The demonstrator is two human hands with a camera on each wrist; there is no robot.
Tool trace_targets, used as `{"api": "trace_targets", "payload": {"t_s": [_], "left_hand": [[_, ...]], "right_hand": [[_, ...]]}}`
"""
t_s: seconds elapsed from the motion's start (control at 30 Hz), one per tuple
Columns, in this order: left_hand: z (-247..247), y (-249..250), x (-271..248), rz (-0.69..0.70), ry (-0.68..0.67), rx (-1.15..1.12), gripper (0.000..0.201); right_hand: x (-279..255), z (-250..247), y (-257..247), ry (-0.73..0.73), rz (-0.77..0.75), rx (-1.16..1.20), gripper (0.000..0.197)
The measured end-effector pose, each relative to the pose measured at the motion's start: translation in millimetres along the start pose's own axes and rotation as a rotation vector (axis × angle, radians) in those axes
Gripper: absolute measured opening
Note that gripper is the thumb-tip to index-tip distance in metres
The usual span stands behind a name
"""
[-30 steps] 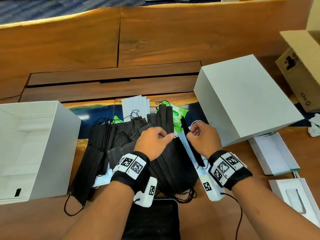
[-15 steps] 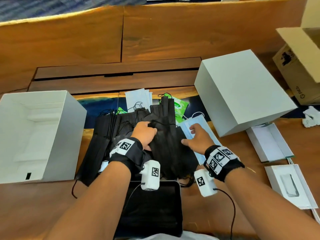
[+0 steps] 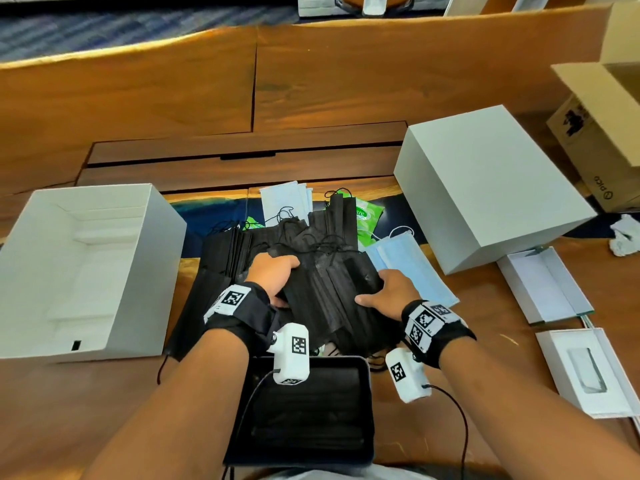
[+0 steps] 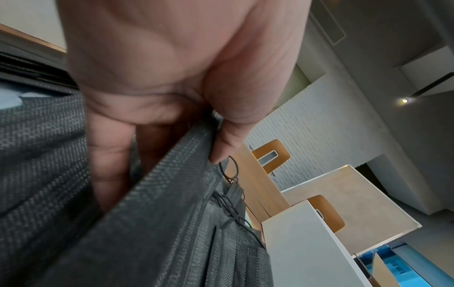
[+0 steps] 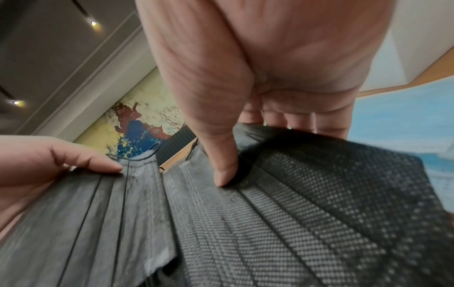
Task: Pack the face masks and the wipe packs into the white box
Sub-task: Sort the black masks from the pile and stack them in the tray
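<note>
Fanned black masks (image 3: 325,289) beside open white box (image 3: 83,271).

A wooden table (image 3: 346,81) bears an open white box (image 3: 152,271), a heap of black masks (image 3: 322,271), blue masks (image 3: 412,268), green wipes (image 3: 367,216), a lid (image 3: 485,185) and a tablet (image 3: 304,420).

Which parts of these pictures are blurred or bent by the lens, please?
Head view: sharp, but the table edge curves from the wide lens. Left wrist view: palm of the left hand soft, black masks sharper. Right wrist view: right hand soft, mask weave crisp at right, smeared at left.
</note>
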State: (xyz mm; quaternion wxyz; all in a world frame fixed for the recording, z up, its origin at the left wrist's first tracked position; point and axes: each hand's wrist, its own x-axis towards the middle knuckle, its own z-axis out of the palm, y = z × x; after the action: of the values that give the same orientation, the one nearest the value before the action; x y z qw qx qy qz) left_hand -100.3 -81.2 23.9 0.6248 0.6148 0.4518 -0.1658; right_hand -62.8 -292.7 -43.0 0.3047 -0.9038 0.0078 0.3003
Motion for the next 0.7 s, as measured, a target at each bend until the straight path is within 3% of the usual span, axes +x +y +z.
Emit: {"api": "trace_targets", "payload": {"t_s": [0.17, 0.33, 0.4, 0.5, 0.63, 0.7], "left_hand": [[-11, -5, 7, -0.007, -0.015, -0.058, 0.034], [-17, -10, 11, -0.011, -0.027, -0.029, 0.022], [-20, -14, 16, -0.033, -0.025, 0.001, 0.029], [-22, -15, 13, -0.035, -0.058, -0.029, 0.010], [-25, -16, 13, -0.045, -0.107, -0.039, 0.010], [-28, -16, 20, -0.052, -0.120, -0.032, 0.010]], "right_hand": [[-8, -4, 2, 0.103, 0.005, -0.087, 0.052], [-15, 7, 6, 0.161, -0.081, -0.126, 0.066], [-15, 13, 3, 0.133, -0.127, -0.159, 0.063], [-9, 17, -4, 0.113, -0.127, -0.091, 0.061], [-9, 17, -12, 0.072, -0.084, -0.038, 0.044], [-12, 17, -15, 0.078, -0.077, -0.033, 0.046]]}}
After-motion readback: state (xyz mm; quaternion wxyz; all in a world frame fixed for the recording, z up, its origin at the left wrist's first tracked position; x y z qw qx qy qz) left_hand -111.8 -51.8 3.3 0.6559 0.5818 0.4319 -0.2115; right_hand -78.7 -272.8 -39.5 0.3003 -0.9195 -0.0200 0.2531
